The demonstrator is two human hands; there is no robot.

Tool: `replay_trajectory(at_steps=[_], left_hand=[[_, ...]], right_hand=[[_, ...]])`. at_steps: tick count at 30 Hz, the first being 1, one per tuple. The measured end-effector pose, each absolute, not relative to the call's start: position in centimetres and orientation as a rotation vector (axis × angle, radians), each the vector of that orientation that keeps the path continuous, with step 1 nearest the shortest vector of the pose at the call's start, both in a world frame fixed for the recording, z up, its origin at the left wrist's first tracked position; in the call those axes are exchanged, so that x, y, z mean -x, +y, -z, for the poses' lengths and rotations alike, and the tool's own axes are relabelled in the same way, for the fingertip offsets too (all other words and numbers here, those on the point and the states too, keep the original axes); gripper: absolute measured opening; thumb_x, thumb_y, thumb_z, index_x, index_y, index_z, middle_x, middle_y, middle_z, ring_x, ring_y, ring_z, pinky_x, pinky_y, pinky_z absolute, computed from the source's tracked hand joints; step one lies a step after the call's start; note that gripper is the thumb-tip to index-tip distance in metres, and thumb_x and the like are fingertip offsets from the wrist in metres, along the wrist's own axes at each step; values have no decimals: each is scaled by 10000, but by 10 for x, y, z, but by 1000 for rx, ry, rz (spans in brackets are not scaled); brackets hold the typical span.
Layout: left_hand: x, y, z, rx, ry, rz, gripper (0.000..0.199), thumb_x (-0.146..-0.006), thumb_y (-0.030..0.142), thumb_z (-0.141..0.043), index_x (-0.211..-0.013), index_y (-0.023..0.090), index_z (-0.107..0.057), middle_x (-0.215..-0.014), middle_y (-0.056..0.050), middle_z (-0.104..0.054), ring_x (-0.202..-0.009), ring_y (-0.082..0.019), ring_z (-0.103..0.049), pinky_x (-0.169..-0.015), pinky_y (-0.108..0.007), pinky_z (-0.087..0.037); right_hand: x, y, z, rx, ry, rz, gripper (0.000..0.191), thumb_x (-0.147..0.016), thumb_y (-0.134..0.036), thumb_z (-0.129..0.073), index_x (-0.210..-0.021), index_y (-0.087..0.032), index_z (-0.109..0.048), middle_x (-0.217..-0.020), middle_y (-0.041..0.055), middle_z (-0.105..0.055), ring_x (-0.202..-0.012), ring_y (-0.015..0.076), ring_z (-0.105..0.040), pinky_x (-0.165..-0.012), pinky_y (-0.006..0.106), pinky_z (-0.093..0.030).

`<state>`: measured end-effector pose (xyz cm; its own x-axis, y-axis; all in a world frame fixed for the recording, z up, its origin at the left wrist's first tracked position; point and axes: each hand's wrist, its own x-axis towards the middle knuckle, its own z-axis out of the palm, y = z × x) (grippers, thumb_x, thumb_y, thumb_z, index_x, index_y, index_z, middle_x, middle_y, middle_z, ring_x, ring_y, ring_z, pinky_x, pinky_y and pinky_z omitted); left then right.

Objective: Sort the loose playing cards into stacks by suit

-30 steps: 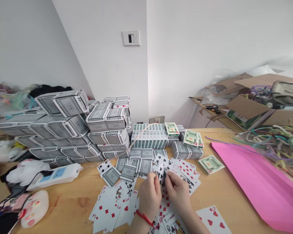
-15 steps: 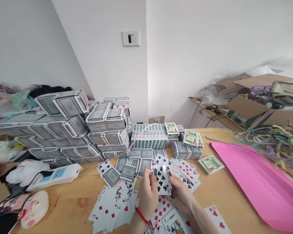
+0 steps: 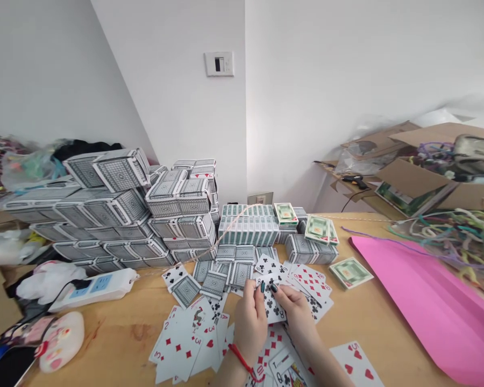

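Between both hands is an eight of clubs playing card [image 3: 273,309], face up above the desk. My left hand [image 3: 250,317] pinches its left edge, thumb on the face. At the card's upper right, my right hand [image 3: 296,312] grips it with the thumb on top. Whether more cards lie beneath it is hidden. Under my wrists are loose face-up cards, with a queen of clubs [image 3: 286,371] among them. A fan of cards with a three of diamonds [image 3: 177,344] lies to the left. Face-down cards [image 3: 214,282] and a nine of diamonds [image 3: 310,279] lie beyond my hands.
Card-covered blocks [image 3: 121,207] are stacked high at the back left. Green card boxes [image 3: 350,272] sit at the right, near a pink sheet [image 3: 419,306]. A power strip [image 3: 94,290] and a phone [image 3: 12,368] lie left. Cardboard boxes [image 3: 415,185] fill the far right.
My right hand has shifted up along the card, and its thumb now lies across the face near the left thumb. The view has moved slightly.
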<state>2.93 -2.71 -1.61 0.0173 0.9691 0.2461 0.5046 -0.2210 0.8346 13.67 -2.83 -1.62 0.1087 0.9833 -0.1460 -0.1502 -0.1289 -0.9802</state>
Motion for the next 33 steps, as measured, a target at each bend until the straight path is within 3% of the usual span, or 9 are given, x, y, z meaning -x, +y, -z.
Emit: replay_trajectory(at_steps=[3, 8, 11, 14, 20, 23, 26, 29, 33], left_hand=[[-34, -29, 17, -1768, 1529, -1144, 146, -878, 266, -262, -771, 219, -351, -507, 60, -346, -410, -124, -398, -420, -223, -247], [-36, -29, 18, -1753, 1558, -1154, 175, -874, 275, -285, -804, 201, -427, -521, 26, -468, -437, -137, -479, -425, -216, -305], [-35, -27, 18, -1696, 1569, -1191, 205, -867, 272, -309, -851, 182, -492, -601, -24, -579, -524, -158, -558, -470, -225, -385], [-34, -26, 20, -1619, 1548, -1234, 252, -865, 268, -320, -953, 161, -530, -743, -74, -653, -653, -182, -612, -549, -252, -459], [-35, -28, 24, -1550, 1516, -1269, 360, -862, 363, -342, -1051, 139, -551, -869, -119, -668, -751, -209, -629, -609, -283, -497], [-33, -28, 23, -1504, 1527, -1218, 440, -857, 442, -329, -1063, 118, -546, -653, -68, -624, -547, -173, -580, -494, -254, -457], [-32, -27, 20, -1485, 1490, -1169, 467, -848, 469, -338, -1076, 114, -536, -492, 20, -479, -407, -126, -453, -386, -220, -361], [-31, -25, 17, -1487, 1434, -1155, 427, -844, 447, -355, -1062, 132, -544, -478, 43, -426, -391, -112, -401, -363, -209, -316], [-31, -26, 14, -1451, 1430, -1153, 391, -838, 406, -370, -1071, 141, -538, -578, -1, -533, -478, -135, -481, -434, -222, -387]], right_hand=[[-133, -30, 22, 1416, -1028, -1030, 416, -740, -527, -498, -514, -206, -359, -493, -49, -353, -491, 119, -315, -491, 244, -280], [-126, -34, 27, 1560, -1081, -861, 404, -788, -563, -383, -594, -216, -457, -566, 6, -520, -549, 170, -457, -558, 279, -358], [-124, -35, 28, 1552, -1057, -815, 375, -779, -559, -408, -789, -210, -545, -822, 85, -626, -780, 235, -553, -703, 317, -409], [-124, -36, 29, 1517, -1039, -828, 401, -785, -537, -419, -957, -198, -547, -1028, 116, -607, -981, 261, -523, -817, 341, -401], [-129, -37, 29, 1470, -1014, -898, 386, -781, -472, -457, -1023, -188, -556, -1144, 95, -567, -1102, 254, -457, -910, 339, -352], [-132, -35, 23, 1434, -1013, -950, 319, -774, -422, -475, -965, -190, -582, -1051, 80, -606, -1027, 250, -495, -858, 327, -381], [-136, -32, 14, 1362, -1079, -1052, 221, -785, -377, -466, -785, -190, -583, -775, 35, -622, -766, 209, -546, -699, 284, -419], [-138, -31, 8, 1322, -1066, -1091, 197, -793, -351, -456, -725, -194, -554, -707, 13, -587, -697, 186, -525, -664, 259, -410], [-136, -32, 3, 1271, -1024, -1108, 164, -790, -328, -441, -761, -205, -546, -745, 11, -594, -715, 186, -529, -689, 258, -417]])
